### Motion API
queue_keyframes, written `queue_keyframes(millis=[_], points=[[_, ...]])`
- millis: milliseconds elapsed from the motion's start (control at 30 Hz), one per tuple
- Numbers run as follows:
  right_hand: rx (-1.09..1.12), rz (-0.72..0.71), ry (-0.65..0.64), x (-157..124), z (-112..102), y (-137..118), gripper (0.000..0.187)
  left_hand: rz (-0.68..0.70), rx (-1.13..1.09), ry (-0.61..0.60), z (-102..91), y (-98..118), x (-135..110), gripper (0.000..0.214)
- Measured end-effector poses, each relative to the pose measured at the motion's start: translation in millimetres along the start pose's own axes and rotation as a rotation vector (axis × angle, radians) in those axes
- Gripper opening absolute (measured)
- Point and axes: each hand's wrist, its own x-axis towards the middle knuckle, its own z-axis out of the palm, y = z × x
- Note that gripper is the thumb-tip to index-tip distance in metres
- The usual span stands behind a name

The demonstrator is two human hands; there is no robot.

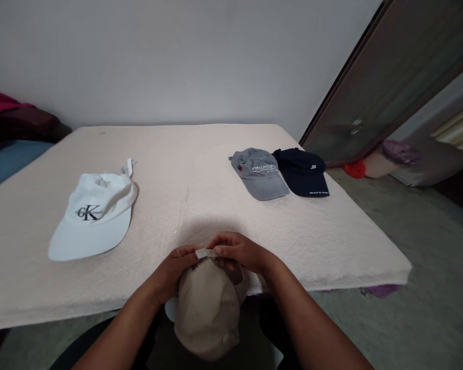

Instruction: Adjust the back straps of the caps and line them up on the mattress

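Note:
A beige cap (208,308) is held at the front edge of the bed-like surface, its crown hanging toward me and its back strap upward. My left hand (175,267) pinches the strap's left part, beside a pale tab (201,253). On the other side my right hand (235,252) is closed on the strap, thumb laid along it. Both sets of fingers nearly meet over the strap. The cap's brim is mostly hidden below the crown.
A white cap (100,205) with a black CK print lies on the left of the cream cover (200,169). Toward the right, a grey cap (258,174) overlaps a navy cap (303,172). Behind is a plain wall (170,61); a dark door panel (378,87) stands at right.

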Motion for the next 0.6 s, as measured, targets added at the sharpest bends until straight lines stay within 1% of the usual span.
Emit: queue_keyframes(millis=[133,200,300,400,600], points=[[-0.003,0.023,-0.013,-3.0,-2.4,0.4,0.024,-0.035,-0.014,0.019,-1.0,2.4,-1.2,0.010],[0.009,0.048,-0.005,-3.4,-3.3,1.1,0.022,-0.040,-0.022,0.016,-2.5,2.0,-1.2,0.011],[0.032,0.072,0.047,-2.7,-4.3,2.3,0.018,-0.047,-0.024,0.013,-4.4,0.1,-0.5,0.016],[0.057,0.082,0.105,-1.3,-3.7,2.7,0.016,-0.053,-0.010,0.022,-4.4,-1.2,-0.1,0.015],[0.079,0.071,0.116,-1.3,0.1,-0.5,0.015,-0.048,0.060,0.044,0.0,0.5,-1.7,0.018]])
